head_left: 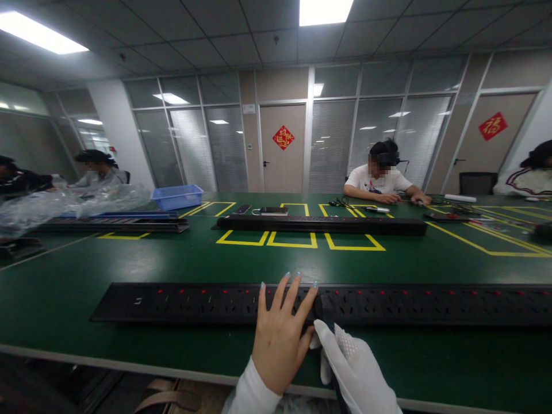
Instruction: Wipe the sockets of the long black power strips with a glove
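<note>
A long black power strip (198, 305) with a row of sockets and small red lights lies across the table in front of me. My left hand (278, 339), bare with a white sleeve, rests on its middle, fingers stretched and spread over the sockets. Just right of it, my right hand (351, 362) in a white dotted glove is closed round a black plug (324, 306) at the strip's sockets. A dark cable runs down from the plug beneath the glove. Whether the pins are fully in is hidden.
A second black power strip (323, 225) lies farther back on the green table (181, 267), near yellow tape outlines. Clear plastic wrap (86, 201), metal channels (142, 224) and a blue basket (176, 197) are at left. A person (379, 178) sits opposite; other people sit at both sides.
</note>
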{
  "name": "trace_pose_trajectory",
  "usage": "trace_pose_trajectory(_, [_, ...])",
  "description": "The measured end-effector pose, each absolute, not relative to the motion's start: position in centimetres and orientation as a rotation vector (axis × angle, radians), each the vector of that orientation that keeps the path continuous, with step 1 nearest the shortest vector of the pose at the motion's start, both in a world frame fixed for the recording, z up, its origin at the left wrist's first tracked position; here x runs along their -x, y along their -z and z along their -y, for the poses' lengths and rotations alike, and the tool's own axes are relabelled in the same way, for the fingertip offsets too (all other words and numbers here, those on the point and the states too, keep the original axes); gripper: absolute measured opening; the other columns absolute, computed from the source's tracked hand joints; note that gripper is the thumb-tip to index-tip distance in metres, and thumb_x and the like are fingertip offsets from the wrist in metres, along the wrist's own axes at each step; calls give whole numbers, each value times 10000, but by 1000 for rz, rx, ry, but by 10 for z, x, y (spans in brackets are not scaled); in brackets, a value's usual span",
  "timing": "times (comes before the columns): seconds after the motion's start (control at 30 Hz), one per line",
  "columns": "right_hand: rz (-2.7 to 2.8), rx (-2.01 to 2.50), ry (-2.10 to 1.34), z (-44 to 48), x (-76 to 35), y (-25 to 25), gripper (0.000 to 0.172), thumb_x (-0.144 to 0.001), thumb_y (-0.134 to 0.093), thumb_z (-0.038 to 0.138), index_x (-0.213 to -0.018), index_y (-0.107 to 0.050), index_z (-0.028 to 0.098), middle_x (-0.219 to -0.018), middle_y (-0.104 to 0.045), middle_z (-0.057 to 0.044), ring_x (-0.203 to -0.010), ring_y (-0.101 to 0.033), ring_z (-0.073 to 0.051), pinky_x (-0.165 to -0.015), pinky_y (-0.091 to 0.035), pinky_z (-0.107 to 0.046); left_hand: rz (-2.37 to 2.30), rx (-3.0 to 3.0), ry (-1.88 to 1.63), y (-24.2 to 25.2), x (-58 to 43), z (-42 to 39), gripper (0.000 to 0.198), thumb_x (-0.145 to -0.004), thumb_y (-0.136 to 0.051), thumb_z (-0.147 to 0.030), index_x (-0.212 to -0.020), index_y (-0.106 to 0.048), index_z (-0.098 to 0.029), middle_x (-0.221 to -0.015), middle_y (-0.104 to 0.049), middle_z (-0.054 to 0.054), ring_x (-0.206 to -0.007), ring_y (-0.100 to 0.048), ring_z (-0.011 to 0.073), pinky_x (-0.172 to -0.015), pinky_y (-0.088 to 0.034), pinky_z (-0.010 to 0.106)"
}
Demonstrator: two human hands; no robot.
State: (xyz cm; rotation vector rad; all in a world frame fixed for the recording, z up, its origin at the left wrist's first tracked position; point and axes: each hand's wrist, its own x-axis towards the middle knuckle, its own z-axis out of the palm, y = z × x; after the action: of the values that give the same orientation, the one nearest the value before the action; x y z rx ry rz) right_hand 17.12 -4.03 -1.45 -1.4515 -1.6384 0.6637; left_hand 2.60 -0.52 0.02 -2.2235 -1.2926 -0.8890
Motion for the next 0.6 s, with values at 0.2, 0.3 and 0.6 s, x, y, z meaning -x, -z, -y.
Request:
trace_pose_trajectory(0.2, [1643, 1444, -673, 40, -172, 14, 570, -954, -304, 623, -523, -423, 271, -457, -582, 7, -510, -612, -170, -667, -422, -259, 1309, 2244, 906, 0, -26, 5, 594, -886, -548, -495, -1437, -345, -403, -1483, -433, -6, -1342, -400, 278, -1122, -208, 590])
trace_pose_trajectory(0.3, [1635, 1436, -666, 40, -172, 15, 538, -953, -319, 618, -561, -437, 269, -469, -597, 5, -522, -622, -178, -654, -427, -260, 1304, 2241, 906, 0, -26, 5, 594, -885, -549, -498, -1436, -350, -399, -1472, -449, -5, -1335, -409, 275, -1126, -205, 585])
trace_pose_trajectory(0.6, [1634, 1467, -670, 42, -171, 11, 566, -964, -320, 602, -528, -446, 264, -446, -595, 1, -496, -615, -172, -647, -453, -249, 1307, 2251, 903, -1, -26, 6, 584, -892, -538, -487, -1437, -349, -398, -1473, -447, -3, -1336, -406, 277, -1127, -200, 590])
